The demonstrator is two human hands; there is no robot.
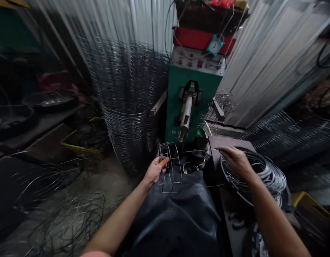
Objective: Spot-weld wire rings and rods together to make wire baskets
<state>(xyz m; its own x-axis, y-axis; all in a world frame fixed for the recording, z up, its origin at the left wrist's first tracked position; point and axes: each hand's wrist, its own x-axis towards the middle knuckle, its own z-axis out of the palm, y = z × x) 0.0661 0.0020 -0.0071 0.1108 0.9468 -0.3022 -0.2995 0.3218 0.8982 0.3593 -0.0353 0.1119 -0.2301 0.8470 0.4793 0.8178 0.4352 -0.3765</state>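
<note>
My left hand [153, 172] grips a small round cage of thin metal wire [170, 192] above my lap, with rings joined by short cross wires. An orange wrap covers one of its fingers. Out to the right, my right hand [235, 161] pinches the end of a straight thin wire [199, 150] that runs level toward the cage. Whether the wire touches the cage, I cannot tell. Just beyond the cage is the rod-like arm [186, 114] of a green machine [175, 89], pointing down toward me. A dark apron [178, 217] covers my lap.
Tall stacks of wire rings [124, 121] stand left of the machine. Right of my lap, a coil of wire rings [272, 175] rests on a bench. A small metal bowl [191, 167] sits below the machine's arm. Loose wire pieces [74, 217] cover the floor at left.
</note>
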